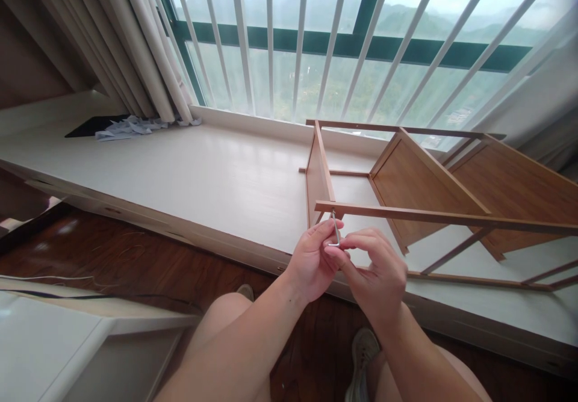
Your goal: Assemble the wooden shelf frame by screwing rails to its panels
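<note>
Fingers [321, 231] of our left hand [311, 263] clamp the key [336, 233], apparently steadying its tip at the rail [406, 213]; those of our right hand [379, 269] pinch its bent end, likely for leverage. The frame [419, 179] lies sideways on the ledge [226, 179].

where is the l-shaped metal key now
The key is right of and below centre in the head view, in the left hand, the right hand at its lower end, its upper end at the near wooden rail.
</note>
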`<state>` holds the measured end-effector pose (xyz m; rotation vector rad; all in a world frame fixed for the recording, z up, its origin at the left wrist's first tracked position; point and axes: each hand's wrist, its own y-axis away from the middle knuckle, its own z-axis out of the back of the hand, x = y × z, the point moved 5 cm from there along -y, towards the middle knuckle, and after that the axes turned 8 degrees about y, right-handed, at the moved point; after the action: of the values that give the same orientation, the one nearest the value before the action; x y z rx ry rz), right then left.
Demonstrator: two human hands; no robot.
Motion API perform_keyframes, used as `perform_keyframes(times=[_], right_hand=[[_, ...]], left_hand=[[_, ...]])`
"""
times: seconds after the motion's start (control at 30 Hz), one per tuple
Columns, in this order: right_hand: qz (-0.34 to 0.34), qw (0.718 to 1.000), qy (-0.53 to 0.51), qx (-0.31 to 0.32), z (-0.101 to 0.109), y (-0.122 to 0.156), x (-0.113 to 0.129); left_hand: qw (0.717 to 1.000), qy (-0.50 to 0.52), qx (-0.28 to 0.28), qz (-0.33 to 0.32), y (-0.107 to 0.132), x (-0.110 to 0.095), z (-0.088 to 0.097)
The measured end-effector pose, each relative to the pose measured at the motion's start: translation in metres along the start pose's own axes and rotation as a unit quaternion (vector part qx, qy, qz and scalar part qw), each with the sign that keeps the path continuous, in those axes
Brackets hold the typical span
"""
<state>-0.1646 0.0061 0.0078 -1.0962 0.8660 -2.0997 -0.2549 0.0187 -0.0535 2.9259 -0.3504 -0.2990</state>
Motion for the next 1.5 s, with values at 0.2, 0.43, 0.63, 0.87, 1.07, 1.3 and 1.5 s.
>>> perform_keyframes(times=[0.2,0.43,0.63,0.87,1.07,1.3,1.5], right_hand=[[-0.005,1.000,0.008,-0.007,-0.002,-0.001,0.001],[-0.016,0.999,0.037,-0.004,-0.004,-0.003,0.005],[-0.027,0.998,0.050,0.002,-0.005,-0.003,0.007],[-0.141,0.990,-0.012,0.019,-0.008,0.000,0.001],[-0.240,0.963,-0.118,0.020,-0.014,0.010,-0.009],[-0.225,0.965,-0.130,0.023,-0.012,0.016,-0.012],[-0.144,0.989,-0.023,-0.002,-0.006,0.007,-0.004]], left_hand=[[1.000,0.013,-0.012,0.001,0.001,0.000,0.000],[0.999,0.007,-0.031,0.001,0.002,0.000,-0.003],[1.000,0.005,-0.029,-0.008,0.001,0.000,-0.003],[0.999,-0.011,-0.040,-0.002,0.002,-0.006,-0.007],[0.998,-0.059,-0.031,-0.020,0.002,-0.008,-0.011],[0.995,-0.092,-0.026,-0.025,0.007,-0.006,-0.011],[0.995,-0.085,-0.022,-0.036,0.003,-0.007,-0.005]])
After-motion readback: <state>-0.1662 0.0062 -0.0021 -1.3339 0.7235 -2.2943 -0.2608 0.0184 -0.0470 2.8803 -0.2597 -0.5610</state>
